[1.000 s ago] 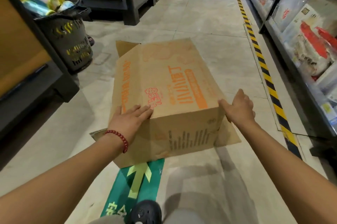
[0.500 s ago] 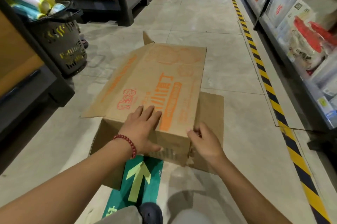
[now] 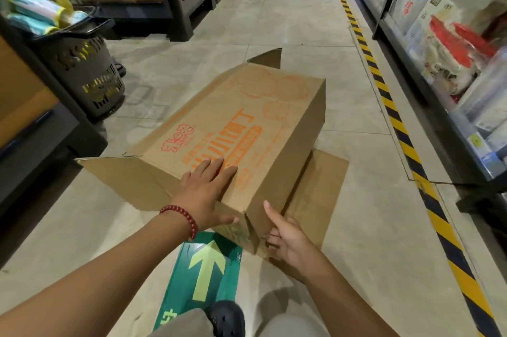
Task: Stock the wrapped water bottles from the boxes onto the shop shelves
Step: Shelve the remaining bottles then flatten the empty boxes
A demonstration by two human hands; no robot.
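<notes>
Cardboard box [image 3: 233,128] on its side on the aisle floor [image 3: 288,20], flaps open.

Orange print faces up. Left hand [image 3: 204,194] presses flat on top, fingers straight; right hand [image 3: 288,240] pinches the near corner flap, forefinger raised.

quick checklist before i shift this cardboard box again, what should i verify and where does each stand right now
1. Left hand flat on the cardboard box: ok, fingers spread on top, thumb on the near end.
2. Right hand firmly holding the near corner: cannot tell, fingers partly hidden.
3. Flaps closed: not ok, the left flap splays out, another stands up at the far end.
4. Floor ahead free: ok, bare tiles.
5. Shopping basket clear of the box: ok, apart on the left.
6. Bottles inside: cannot tell.
</notes>
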